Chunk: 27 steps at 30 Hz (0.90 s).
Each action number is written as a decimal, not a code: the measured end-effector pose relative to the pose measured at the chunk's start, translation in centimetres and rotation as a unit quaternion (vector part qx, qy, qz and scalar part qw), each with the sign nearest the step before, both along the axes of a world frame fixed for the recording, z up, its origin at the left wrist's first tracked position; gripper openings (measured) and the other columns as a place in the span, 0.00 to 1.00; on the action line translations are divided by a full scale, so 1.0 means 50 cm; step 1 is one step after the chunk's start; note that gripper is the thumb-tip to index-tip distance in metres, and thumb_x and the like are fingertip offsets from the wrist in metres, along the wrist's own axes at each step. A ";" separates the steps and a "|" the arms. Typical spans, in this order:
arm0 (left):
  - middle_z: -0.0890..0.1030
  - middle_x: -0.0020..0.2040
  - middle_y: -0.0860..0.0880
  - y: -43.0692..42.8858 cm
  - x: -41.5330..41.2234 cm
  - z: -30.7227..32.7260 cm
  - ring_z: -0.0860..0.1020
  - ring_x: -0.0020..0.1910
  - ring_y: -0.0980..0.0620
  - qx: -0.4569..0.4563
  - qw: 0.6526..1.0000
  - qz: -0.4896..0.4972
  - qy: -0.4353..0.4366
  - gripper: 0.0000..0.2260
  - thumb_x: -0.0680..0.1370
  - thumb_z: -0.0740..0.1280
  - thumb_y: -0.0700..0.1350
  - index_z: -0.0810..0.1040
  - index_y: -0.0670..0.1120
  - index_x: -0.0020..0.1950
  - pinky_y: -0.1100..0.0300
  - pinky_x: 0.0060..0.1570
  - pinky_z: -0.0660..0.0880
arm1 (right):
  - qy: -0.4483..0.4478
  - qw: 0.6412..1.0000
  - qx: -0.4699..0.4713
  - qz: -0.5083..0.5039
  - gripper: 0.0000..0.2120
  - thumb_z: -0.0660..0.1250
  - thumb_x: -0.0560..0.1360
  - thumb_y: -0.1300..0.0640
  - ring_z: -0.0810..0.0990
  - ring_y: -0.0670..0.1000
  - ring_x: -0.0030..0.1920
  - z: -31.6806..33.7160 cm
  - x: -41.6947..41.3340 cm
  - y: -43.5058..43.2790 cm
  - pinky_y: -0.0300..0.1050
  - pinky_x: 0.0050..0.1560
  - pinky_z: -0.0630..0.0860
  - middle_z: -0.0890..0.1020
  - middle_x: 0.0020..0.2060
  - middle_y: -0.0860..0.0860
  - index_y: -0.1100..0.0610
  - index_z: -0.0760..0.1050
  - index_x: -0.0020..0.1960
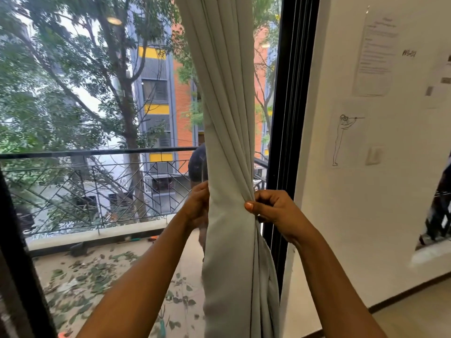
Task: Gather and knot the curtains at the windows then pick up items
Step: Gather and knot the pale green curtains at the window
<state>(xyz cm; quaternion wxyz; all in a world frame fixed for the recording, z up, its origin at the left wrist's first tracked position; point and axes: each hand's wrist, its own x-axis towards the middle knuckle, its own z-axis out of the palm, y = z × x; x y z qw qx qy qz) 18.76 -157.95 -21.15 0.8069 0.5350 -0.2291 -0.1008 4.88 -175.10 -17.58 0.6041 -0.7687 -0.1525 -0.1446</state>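
the pale grey pleated fabric curtain (231,142) hung bunched just left of the black window frame (290,118), its long axis running straight up and down between your hands. your left hand (199,206) curled round the edge away from the frame and your right hand (271,208) pinched the folds beside the frame. both were level, neither nearer.

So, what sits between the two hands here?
The gathered pale curtain: the left hand holds one side, the right hand pinches the other, seen in the head view.
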 end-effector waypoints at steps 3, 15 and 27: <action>0.84 0.37 0.50 0.059 0.005 -0.010 0.81 0.39 0.53 -0.006 0.993 0.110 -0.043 0.03 0.71 0.72 0.45 0.83 0.47 0.38 0.62 0.38 0.79 | -0.034 0.995 -0.024 -0.088 0.10 0.71 0.72 0.63 0.74 0.45 0.28 0.004 0.009 -0.016 0.38 0.33 0.73 0.76 0.26 0.50 0.62 0.75 0.33; 0.81 0.35 0.58 0.112 -0.208 -0.008 0.80 0.35 0.64 0.174 0.813 0.483 -0.273 0.04 0.72 0.74 0.46 0.80 0.54 0.41 0.72 0.38 0.75 | -0.222 0.874 -0.223 -0.370 0.12 0.68 0.70 0.53 0.70 0.48 0.26 -0.047 -0.010 0.155 0.38 0.29 0.62 0.71 0.27 0.47 0.53 0.67 0.33; 0.79 0.38 0.54 0.077 -0.263 0.010 0.70 0.31 0.62 0.319 0.690 0.536 -0.368 0.04 0.71 0.72 0.40 0.78 0.46 0.42 0.77 0.32 0.65 | -0.219 0.918 -0.190 -0.271 0.14 0.68 0.72 0.42 0.75 0.46 0.32 -0.056 -0.053 0.193 0.41 0.34 0.74 0.76 0.32 0.45 0.50 0.70 0.39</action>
